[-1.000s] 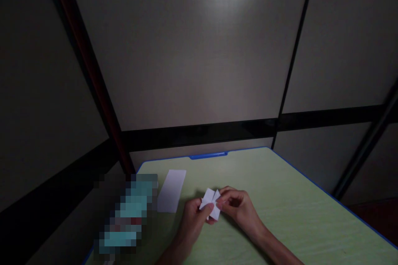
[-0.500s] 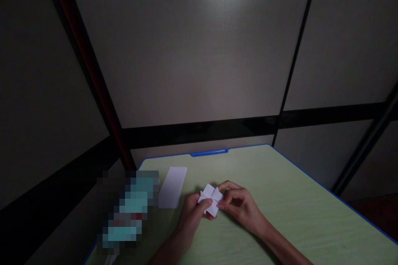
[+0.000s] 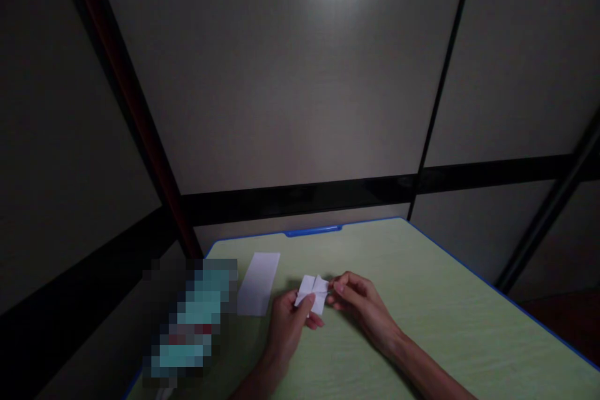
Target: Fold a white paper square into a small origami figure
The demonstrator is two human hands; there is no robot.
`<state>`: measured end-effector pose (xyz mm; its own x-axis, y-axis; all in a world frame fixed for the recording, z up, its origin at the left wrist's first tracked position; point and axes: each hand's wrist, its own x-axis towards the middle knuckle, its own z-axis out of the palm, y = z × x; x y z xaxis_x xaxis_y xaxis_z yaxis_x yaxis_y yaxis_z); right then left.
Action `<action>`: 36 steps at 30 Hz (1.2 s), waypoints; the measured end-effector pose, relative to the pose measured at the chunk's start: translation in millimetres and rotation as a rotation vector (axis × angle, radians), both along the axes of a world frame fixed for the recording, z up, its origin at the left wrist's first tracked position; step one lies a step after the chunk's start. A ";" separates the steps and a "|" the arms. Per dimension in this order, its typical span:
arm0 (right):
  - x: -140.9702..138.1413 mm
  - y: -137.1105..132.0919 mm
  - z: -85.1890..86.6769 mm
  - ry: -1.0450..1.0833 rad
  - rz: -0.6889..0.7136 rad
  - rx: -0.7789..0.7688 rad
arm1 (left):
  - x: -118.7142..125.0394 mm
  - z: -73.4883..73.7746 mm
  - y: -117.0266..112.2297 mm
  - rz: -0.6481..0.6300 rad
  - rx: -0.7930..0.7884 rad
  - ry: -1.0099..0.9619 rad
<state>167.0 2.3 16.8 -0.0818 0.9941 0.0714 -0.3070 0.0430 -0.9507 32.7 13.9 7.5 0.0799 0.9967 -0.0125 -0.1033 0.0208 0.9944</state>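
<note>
A small folded white paper piece is held just above a light green table. My left hand pinches its lower left corner between thumb and fingers. My right hand pinches its right edge with curled fingertips. Both forearms come in from the bottom of the view.
A flat white paper strip lies on the table left of my hands. A blurred teal object sits at the table's left edge. The table has a blue rim with a blue handle at its far side. Dark panelled walls stand behind.
The folded paper has been turned and lowered slightly between my fingers. My right hand's fingertips have shifted to the paper's right edge.
</note>
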 end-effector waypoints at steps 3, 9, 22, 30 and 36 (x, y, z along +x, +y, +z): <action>-2.8 0.5 -3.5 -0.022 0.002 -0.067 | 1.2 1.2 -1.4 -0.024 -0.011 0.004; -5.2 1.5 -3.5 -0.068 0.006 -0.025 | 3.4 3.8 -2.7 -0.034 -0.052 0.003; -5.9 -0.5 -1.6 -0.056 -0.005 -0.009 | 2.7 0.7 -3.2 -0.044 0.003 0.039; -6.6 -0.2 -3.0 0.006 -0.042 -0.058 | 2.4 0.8 -2.7 -0.068 -0.030 0.017; -6.7 0.5 -4.4 -0.037 -0.047 -0.030 | 2.0 3.2 -2.0 -0.081 -0.085 -0.024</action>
